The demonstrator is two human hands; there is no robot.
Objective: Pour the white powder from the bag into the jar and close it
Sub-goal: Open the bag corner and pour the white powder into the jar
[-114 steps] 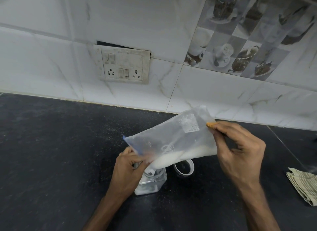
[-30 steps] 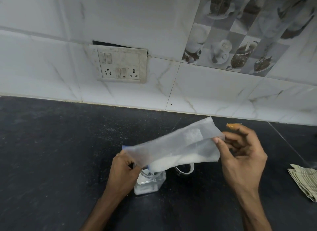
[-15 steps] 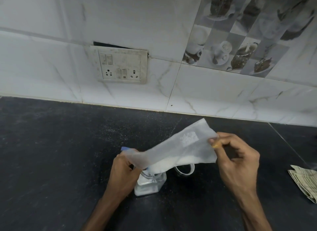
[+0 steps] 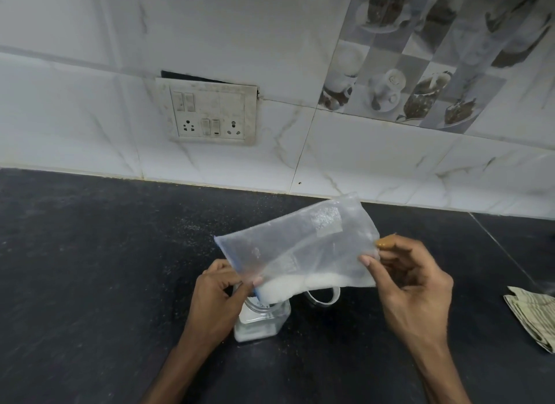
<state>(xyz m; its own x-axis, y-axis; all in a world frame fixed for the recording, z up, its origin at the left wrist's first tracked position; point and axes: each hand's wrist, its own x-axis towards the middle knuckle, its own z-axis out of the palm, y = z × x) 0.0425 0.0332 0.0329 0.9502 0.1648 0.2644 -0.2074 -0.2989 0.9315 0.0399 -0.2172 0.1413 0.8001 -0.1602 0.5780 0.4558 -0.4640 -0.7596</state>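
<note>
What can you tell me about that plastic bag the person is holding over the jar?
The bag is a clear, slightly frosted plastic pouch with a blue strip at its mouth and a pale label patch near the far corner. It is held tilted, mouth down over the open jar. Its lower edge holds white powder. The left hand pinches the mouth end; the right hand pinches the raised closed end.

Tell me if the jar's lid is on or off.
Off. The jar stands with its mouth uncovered under the bag, whose low corner tips into it, and the clear lid lies on the counter behind.
</note>
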